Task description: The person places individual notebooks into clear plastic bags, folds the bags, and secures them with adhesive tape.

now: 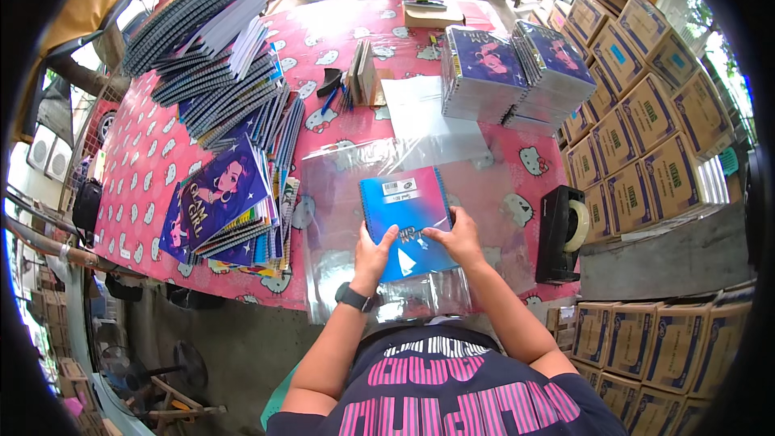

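Observation:
A blue and pink spiral notebook (424,194) lies between my hands, a white barcode label near its top edge. My left hand (374,257) grips its lower left side, thumb on the cover; a dark watch circles that wrist. On the right side, my right hand (458,238) holds it the same way, thumb on the cover and the other fingers partly hidden. Beneath the notebook spread clear plastic sheets (331,218), shiny and partly wrinkled, reaching the near table edge.
Tall piles of spiral notebooks (218,56) lean at the left. Neat notebook stacks (484,73) stand at the far right. A black tape dispenser (555,234) sits by the right edge of the pink patterned table (137,194). Cardboard boxes (638,121) rise beyond. People stand at the back.

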`<state>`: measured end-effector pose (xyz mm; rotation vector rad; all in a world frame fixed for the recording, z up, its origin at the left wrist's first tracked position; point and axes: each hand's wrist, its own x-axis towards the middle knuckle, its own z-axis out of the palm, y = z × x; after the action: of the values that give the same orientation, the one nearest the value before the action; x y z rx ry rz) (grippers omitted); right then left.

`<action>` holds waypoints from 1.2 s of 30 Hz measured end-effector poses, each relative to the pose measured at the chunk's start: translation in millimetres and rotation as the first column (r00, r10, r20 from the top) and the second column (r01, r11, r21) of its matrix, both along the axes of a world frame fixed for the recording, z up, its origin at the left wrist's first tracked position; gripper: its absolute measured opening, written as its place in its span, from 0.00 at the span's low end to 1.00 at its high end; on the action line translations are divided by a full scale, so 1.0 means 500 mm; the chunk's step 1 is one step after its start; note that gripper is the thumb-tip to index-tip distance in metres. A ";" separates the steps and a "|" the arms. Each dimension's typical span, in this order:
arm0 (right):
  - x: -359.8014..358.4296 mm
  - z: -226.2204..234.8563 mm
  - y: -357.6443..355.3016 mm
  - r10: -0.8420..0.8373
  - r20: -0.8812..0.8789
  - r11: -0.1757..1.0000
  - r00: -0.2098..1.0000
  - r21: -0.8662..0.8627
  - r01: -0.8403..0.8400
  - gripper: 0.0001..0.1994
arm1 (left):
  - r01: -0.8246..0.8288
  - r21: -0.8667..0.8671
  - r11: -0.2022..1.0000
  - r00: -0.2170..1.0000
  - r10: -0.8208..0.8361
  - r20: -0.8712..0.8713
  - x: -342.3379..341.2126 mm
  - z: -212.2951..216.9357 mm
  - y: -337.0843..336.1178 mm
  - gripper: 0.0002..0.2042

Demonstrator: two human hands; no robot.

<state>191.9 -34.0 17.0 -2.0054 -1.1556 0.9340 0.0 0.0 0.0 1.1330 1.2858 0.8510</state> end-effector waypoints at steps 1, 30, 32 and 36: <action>-0.005 -0.005 0.000 -0.022 0.088 0.999 0.996 0.046 0.018 0.41 | 0.004 0.015 1.000 1.000 -0.004 -0.026 0.004 0.009 0.002 0.45; -0.042 -0.002 -0.022 0.373 0.718 0.891 0.588 -0.102 -0.442 0.35 | 0.280 0.643 0.713 0.467 0.484 -0.740 -0.090 -0.035 0.015 0.25; -0.055 0.021 -0.021 0.405 0.690 0.885 0.599 -0.131 -0.447 0.35 | 0.501 0.478 0.722 0.328 0.353 -0.876 -0.092 -0.056 0.004 0.26; -0.043 0.025 -0.023 0.410 0.683 0.882 0.605 -0.130 -0.452 0.35 | 0.189 0.437 0.879 0.260 0.384 -0.886 -0.169 -0.062 -0.015 0.31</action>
<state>170.4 -45.5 29.7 -2.1242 -2.1399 0.2945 -84.4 -7.6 -31.0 2.2083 2.2789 0.4809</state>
